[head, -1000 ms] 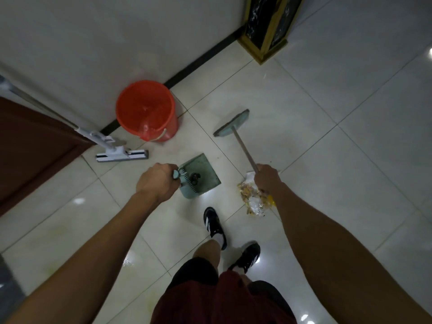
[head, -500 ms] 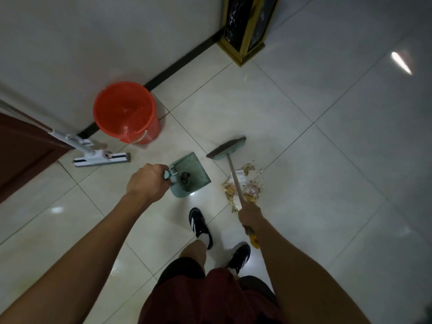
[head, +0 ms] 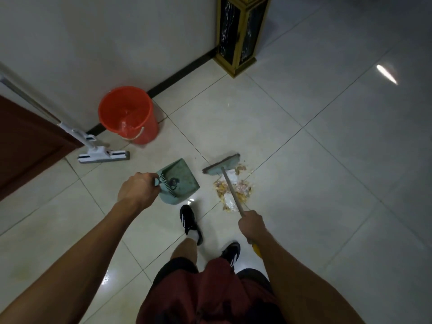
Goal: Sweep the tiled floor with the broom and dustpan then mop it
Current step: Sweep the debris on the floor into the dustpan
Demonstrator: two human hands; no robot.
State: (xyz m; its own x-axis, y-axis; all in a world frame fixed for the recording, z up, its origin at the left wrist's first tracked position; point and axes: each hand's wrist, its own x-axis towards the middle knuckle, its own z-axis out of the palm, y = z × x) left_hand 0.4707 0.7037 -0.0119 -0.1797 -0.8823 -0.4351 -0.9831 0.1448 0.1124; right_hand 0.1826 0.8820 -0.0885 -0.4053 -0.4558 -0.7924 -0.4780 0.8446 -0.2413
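My left hand [head: 138, 192] grips the handle of a green dustpan [head: 181, 181], which sits low over the white tiles with its mouth facing away. My right hand [head: 252, 224] holds the thin shaft of a broom [head: 222, 167]; its green head rests on the floor at the far edge of a pile of yellowish scraps and white paper [head: 233, 190]. The pile lies just right of the dustpan. A white flat mop [head: 102, 155] leans against the wall to the left, its head on the floor.
An orange bucket [head: 127, 115] stands by the wall next to the mop. A black and gold pedestal [head: 240, 33] stands at the back. A brown door [head: 25, 146] is on the left. My black shoes [head: 189, 220] are right behind the dustpan and pile.
The broom head has come back from the far tiles to the pile's edge, and my right hand slid back along the shaft. The dustpan has stayed with my left hand.
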